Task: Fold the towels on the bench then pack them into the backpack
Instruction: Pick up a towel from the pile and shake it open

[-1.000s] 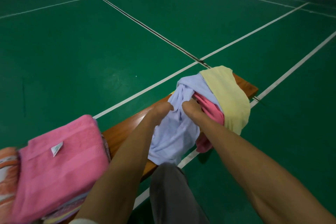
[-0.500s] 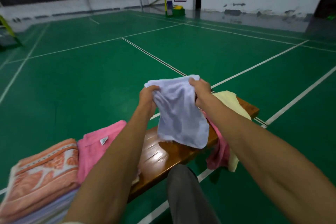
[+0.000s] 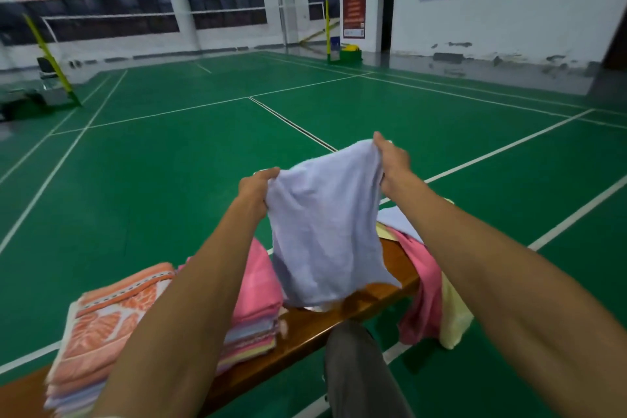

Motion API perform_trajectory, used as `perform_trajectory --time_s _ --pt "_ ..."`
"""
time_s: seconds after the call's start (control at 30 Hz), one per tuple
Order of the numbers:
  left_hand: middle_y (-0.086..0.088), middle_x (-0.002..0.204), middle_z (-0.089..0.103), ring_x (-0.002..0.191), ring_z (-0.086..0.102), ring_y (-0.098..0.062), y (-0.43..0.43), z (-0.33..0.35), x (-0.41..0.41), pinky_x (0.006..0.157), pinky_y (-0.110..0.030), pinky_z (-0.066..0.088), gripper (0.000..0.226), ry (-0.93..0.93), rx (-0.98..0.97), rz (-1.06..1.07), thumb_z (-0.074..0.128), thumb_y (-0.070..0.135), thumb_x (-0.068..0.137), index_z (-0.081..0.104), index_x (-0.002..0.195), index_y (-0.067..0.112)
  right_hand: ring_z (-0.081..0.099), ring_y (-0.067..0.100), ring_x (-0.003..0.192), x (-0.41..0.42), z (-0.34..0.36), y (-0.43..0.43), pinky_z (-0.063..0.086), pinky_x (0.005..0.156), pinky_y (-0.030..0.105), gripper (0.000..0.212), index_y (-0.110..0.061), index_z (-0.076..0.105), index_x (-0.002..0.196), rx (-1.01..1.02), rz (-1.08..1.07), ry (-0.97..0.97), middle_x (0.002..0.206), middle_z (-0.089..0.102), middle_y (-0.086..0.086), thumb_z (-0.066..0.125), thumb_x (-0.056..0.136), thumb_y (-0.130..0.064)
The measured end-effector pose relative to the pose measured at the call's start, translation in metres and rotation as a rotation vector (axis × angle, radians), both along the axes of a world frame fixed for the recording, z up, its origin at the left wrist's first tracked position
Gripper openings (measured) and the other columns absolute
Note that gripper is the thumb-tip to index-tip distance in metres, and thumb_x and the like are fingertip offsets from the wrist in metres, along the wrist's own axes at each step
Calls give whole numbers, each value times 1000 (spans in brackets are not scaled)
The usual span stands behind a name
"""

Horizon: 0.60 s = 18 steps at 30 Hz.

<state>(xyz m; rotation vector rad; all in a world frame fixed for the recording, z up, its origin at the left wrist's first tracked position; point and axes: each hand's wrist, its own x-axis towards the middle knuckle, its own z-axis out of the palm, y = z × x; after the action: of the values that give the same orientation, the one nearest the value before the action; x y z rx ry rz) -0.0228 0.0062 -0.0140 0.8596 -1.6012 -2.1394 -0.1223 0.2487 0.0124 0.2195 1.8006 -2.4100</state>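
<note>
Both hands point(image 3: 392, 163) on lavender towel point(image 3: 325, 224)

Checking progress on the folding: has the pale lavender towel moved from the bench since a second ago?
Yes. The lavender towel has gone up off the heap on the bench; left hand and right hand now hold it spread above the wood.

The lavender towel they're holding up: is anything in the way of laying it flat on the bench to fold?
Nothing visible: the lavender towel hangs from both hands over a bare stretch of bench.
</note>
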Motion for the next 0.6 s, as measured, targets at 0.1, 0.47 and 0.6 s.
perform_trajectory --time_s 0.1,0.47,0.6 --pt "-20 113 69 87 69 -29 -12 5 -2 80 -45 60 59 -98 -111 71 85 8 70 57 121 -7 57 26 107 -4 7 10 47 102 37 56 -3 57 129 135 -80 42 120 57 6 71 92 -42" --pt "-9 90 69 79 61 -21 -6 28 -23 71 -30 52 21 100 -249 144 69 -2 85 72 87 19 58 23 87 -16 15 30 53 84 35 43 -1 63 122 344 -115 56 91 62 3 65 96 -35" --pt "-10 100 73 81 66 -19 -16 20 -26 79 -29 57 38 133 -255 230 57 -10 84 75 90 22 63 32 106 -19 25 35 52 92 36 45 -1 60 127 377 -152 49 123 65 13 57 100 -37"
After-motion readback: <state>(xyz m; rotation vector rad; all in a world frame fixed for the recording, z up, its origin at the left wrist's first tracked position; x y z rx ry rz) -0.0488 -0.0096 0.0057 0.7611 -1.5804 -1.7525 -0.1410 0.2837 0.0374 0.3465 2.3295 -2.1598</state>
